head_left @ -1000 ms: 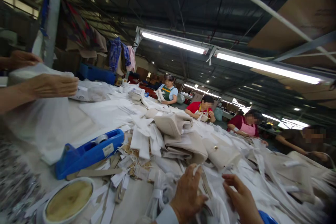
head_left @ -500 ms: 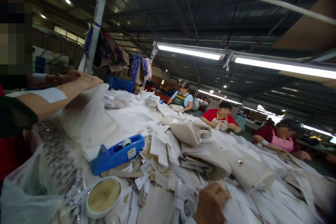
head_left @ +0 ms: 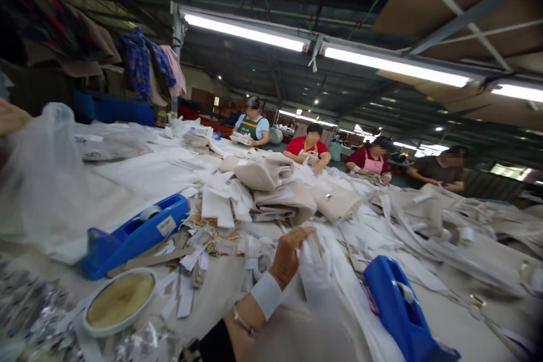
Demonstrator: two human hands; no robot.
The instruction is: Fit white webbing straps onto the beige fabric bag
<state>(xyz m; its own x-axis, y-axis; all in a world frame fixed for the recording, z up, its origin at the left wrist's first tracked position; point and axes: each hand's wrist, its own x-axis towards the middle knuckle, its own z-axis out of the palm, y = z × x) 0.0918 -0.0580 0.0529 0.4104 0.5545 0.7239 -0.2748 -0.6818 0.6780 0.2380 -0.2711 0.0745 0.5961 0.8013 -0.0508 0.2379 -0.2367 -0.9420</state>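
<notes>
Left hand (head_left: 288, 257), white band at the wrist, grips white fabric straps (head_left: 316, 274) at lower center, fingers curled round them. Right hand is out of frame, state can't be told. Part of a hand (head_left: 12, 117) at the far left edge, owner unclear, is beside a clear plastic bag (head_left: 42, 175). Near the straps: blue tape dispenser (head_left: 136, 235) to the left, blue plastic holder (head_left: 399, 308) to the right, round dish with a tan pad (head_left: 120, 297) lower left. Beige folded fabric (head_left: 271, 192) is piled upper center; four co-workers (head_left: 309, 147) sit beyond it.
</notes>
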